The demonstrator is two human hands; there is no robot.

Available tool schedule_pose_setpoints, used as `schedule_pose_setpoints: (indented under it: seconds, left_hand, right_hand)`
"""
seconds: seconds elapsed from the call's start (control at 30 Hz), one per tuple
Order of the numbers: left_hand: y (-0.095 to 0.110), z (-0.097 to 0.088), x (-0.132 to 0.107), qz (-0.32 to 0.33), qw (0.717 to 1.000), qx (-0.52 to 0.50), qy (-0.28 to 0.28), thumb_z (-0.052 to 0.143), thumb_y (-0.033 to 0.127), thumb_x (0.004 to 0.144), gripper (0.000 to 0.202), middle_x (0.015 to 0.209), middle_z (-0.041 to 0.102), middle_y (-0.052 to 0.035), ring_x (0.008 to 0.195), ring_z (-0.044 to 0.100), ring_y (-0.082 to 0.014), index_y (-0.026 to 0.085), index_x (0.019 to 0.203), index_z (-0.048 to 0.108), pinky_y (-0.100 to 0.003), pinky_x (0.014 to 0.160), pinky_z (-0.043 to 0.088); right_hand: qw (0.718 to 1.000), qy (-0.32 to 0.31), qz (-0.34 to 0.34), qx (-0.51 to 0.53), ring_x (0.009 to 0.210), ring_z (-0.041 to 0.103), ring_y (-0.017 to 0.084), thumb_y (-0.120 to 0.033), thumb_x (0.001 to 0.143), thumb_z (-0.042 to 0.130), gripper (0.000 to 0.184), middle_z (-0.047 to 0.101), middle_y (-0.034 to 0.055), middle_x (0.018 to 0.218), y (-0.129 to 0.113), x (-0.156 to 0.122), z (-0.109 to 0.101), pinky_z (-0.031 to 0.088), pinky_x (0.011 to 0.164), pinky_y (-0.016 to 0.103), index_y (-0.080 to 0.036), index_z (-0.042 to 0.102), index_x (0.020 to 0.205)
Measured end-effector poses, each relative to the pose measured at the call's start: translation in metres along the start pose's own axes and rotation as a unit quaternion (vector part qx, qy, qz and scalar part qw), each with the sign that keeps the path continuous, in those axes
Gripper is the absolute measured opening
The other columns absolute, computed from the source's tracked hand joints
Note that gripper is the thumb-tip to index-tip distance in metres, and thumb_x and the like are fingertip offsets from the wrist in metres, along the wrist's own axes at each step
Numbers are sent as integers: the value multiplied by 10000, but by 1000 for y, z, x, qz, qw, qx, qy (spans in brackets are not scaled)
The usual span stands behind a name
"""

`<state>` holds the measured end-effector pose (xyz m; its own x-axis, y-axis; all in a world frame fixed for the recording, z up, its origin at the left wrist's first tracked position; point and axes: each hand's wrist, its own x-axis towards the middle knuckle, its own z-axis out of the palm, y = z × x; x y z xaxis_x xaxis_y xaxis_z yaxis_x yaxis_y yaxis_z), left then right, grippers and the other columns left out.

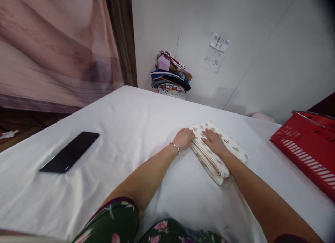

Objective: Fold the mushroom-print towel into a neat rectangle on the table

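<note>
A cream cloth with grey-green printed shapes and a small red mark lies folded in several layers on the white-covered table. Its stacked folds show along the side toward me. My left hand, with a bracelet on its wrist, grips the cloth's left corner with curled fingers. Flat on top of the cloth rests my right hand, fingers spread and holding nothing.
A black tablet or phone lies on the table's left side. At the right stands a red plastic basket with a metal handle. Folded clothes are stacked beyond the far edge, by the wall. A pink curtain hangs at the left.
</note>
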<state>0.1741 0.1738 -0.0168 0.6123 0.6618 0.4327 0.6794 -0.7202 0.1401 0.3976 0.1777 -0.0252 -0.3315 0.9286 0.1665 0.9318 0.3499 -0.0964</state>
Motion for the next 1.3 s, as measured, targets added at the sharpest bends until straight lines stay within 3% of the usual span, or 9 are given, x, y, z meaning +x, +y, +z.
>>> schedule_pose_setpoints:
  seconds: [0.23,0.33,0.47,0.63,0.73,0.83,1.0,1.13,1.3]
  left_hand:
    - [4,-7,-1,4,1000,-29,-3,469,91,763,274,952,587,-44,927,491,-170,196,973,610,-311,837,361]
    - [22,-8,0,52,998,-34,-2,465,109,775,278,1003,585,-52,971,486,-178,192,1007,596,-328,869,340]
    - [46,-4,-1,144,988,-51,-34,486,145,777,192,970,590,-49,988,482,-180,185,909,620,-317,857,343]
    - [48,-2,-2,145,985,-69,-58,484,123,771,224,952,591,-50,955,495,-174,200,934,617,-314,837,349]
    - [46,-4,-1,138,985,-70,-71,487,118,765,224,938,591,-45,937,498,-171,200,932,612,-308,827,352]
    - [52,-7,0,145,985,-74,-64,474,111,770,233,963,586,-42,943,493,-172,203,942,602,-304,832,345]
    - [68,-8,0,196,975,-74,-69,481,142,786,141,898,588,-35,890,494,-169,192,843,599,-296,792,347]
    - [71,-7,-1,185,977,-75,-71,504,130,757,112,828,582,-24,842,495,-161,184,798,593,-281,747,356]
    - [68,-9,-2,189,976,-85,-70,517,129,736,102,809,581,-20,833,495,-158,187,770,594,-282,751,359]
  right_hand:
    - [1000,-2,2,3,1308,264,239,-500,880,333,484,341,40,1413,1,1,0,211,1031,503,-286,416,1306]
    - [1000,0,-1,5,1310,260,237,-490,883,330,482,339,47,1414,2,0,1,213,1029,504,-277,413,1308]
    - [1000,-10,-3,7,1319,237,237,-467,889,315,484,319,65,1424,2,2,1,200,1030,509,-252,406,1313]
    - [997,-54,7,58,1313,256,233,-513,863,353,520,340,74,1411,5,6,-14,218,1045,463,-234,441,1293]
    - [996,-36,30,75,1317,251,218,-527,865,336,530,334,65,1415,7,-10,-28,234,1051,422,-241,433,1301]
    - [999,-15,46,20,1326,217,253,-535,860,339,520,313,44,1427,11,-41,-36,181,1049,497,-286,408,1311]
    - [995,-5,88,-56,1317,237,264,-492,881,317,493,333,88,1414,16,-85,-27,198,1021,524,-235,447,1281]
    - [995,-11,91,-39,1316,245,247,-491,882,312,485,341,69,1411,19,-87,-21,224,1022,509,-245,452,1276]
    - [993,14,117,16,1273,339,241,-517,858,347,494,432,61,1352,43,-68,-35,307,1025,423,-232,529,1217]
